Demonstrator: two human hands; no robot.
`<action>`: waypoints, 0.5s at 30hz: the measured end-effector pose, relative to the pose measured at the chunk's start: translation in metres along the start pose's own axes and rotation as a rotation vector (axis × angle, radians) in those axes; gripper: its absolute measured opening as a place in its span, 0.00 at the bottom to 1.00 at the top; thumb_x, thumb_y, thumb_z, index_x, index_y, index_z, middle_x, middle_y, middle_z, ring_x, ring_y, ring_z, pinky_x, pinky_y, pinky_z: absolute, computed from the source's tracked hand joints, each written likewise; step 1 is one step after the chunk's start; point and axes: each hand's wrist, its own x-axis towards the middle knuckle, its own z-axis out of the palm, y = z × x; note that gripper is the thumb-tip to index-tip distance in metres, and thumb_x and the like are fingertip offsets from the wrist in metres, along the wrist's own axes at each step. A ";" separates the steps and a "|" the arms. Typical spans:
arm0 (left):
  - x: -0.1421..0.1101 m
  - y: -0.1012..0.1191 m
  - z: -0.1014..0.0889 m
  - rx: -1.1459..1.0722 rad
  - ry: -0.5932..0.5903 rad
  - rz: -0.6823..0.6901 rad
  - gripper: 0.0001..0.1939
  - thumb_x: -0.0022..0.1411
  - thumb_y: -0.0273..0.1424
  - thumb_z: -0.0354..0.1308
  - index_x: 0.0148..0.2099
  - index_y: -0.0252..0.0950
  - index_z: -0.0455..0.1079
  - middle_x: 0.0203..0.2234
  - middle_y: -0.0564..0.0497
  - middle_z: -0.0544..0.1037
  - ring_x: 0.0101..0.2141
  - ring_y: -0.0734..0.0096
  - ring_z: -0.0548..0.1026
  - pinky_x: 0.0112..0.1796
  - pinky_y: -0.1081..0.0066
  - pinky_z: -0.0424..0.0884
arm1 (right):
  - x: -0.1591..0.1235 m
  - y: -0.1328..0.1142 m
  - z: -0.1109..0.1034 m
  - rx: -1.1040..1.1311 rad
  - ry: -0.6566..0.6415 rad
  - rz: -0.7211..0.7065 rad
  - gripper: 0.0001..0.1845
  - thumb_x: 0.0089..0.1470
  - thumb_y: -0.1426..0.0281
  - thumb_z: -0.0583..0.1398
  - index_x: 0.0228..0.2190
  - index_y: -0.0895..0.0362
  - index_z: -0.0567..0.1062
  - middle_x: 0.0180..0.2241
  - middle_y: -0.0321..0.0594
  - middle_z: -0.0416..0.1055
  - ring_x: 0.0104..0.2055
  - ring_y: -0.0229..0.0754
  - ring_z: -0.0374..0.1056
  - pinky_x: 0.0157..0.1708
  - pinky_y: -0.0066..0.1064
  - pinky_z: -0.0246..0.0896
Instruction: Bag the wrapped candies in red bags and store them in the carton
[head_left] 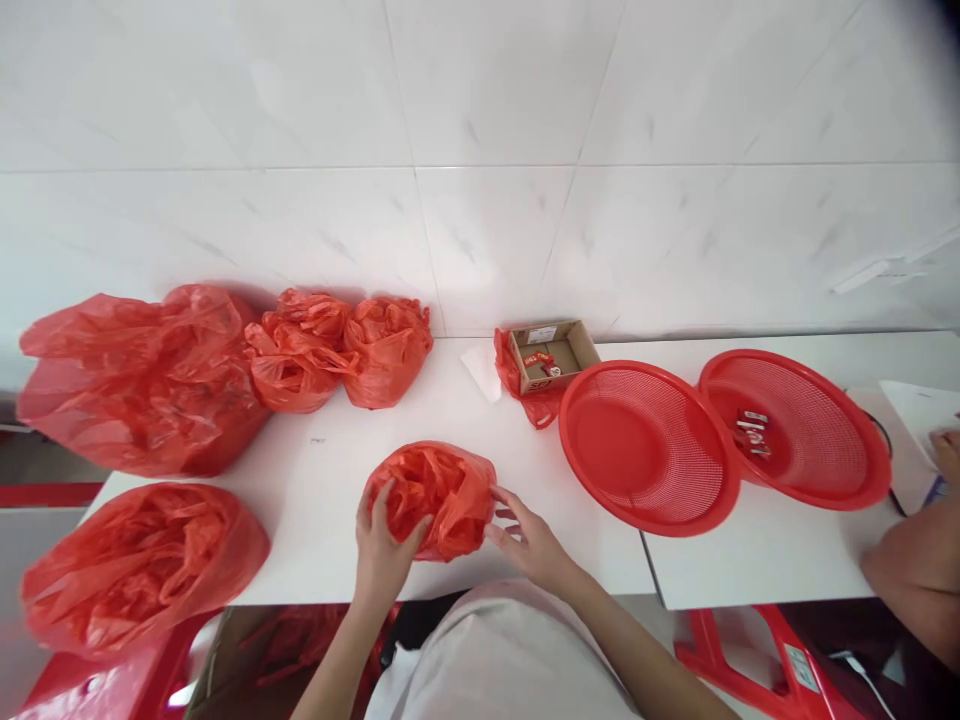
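A rounded red plastic bag [439,490], its top crumpled inward, sits on the white table in front of me. My left hand [386,545] rests against its left side, with thumb and fingers spread over the crumpled plastic. At the right edge of the bag is my right hand [534,542], fingers apart and their tips at the plastic. Neither hand visibly closes round the bag. What lies inside it cannot be seen.
Several red bags, including a large bag [142,385], stand at left. A cardboard box [555,355] holds small red packets. Right of it are an empty-looking red basket [615,450] and another basket [825,430] with small items. Another person's arm [919,570] shows at far right.
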 end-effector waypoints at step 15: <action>-0.065 0.053 0.076 0.495 0.099 0.306 0.22 0.60 0.34 0.59 0.58 0.45 0.71 0.70 0.40 0.43 0.67 0.35 0.36 0.57 0.30 0.44 | -0.080 0.093 -0.141 -0.778 0.341 -0.003 0.23 0.56 0.64 0.59 0.53 0.55 0.72 0.52 0.47 0.72 0.55 0.55 0.67 0.56 0.50 0.58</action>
